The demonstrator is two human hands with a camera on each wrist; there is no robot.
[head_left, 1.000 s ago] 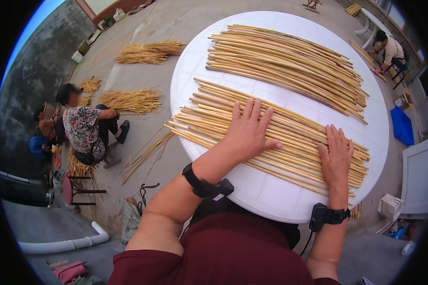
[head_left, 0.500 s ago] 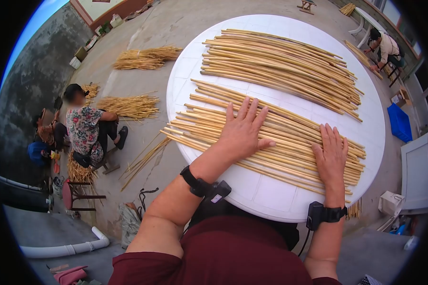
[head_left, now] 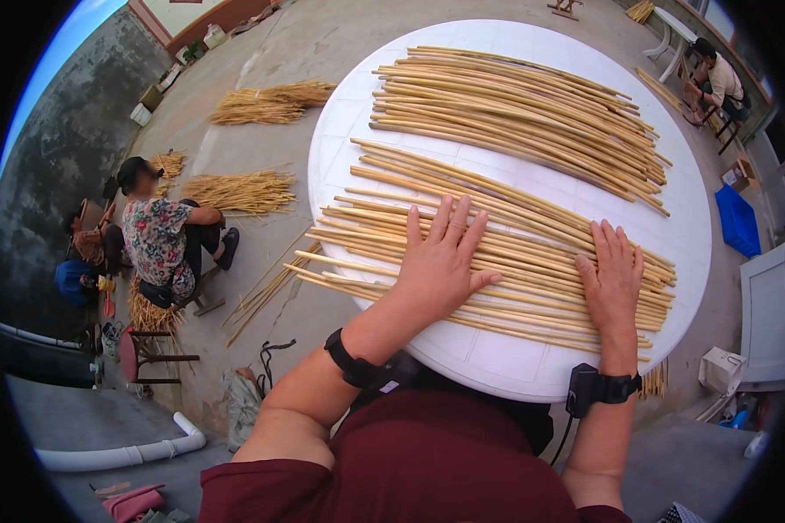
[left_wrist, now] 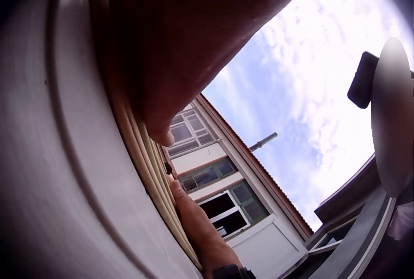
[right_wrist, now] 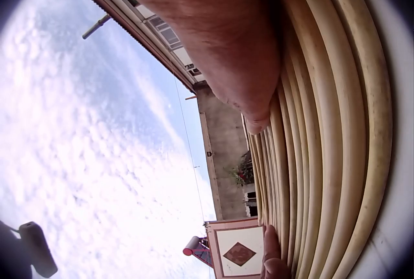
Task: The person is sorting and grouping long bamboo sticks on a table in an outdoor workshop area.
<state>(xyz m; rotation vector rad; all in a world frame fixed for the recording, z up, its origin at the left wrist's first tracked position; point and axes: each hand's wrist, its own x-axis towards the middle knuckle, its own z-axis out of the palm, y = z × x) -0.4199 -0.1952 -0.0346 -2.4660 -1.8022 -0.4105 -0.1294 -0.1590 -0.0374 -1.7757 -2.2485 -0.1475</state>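
A loose layer of long, thin, straw-coloured sticks lies across the near half of a round white table. My left hand rests on their left-middle part, fingers spread and straight, thumb pointing right. Toward their right ends, my right hand lies flat with its fingers pointing away from me. A few of the nearest sticks fan apart at the left, jutting past the table edge under my left forearm. In the right wrist view, the sticks run side by side beneath the palm. A second batch of sticks lies farther back.
Bundles of straw-like stalks lie on the concrete floor to the left, near a seated person in a flowered shirt. Another person sits at the far right. A blue crate stands right of the table.
My left hand has slid slightly toward me, and the nearest sticks have spread apart at their left ends. My right hand stays nearly in place. The person at the far right has straightened up.
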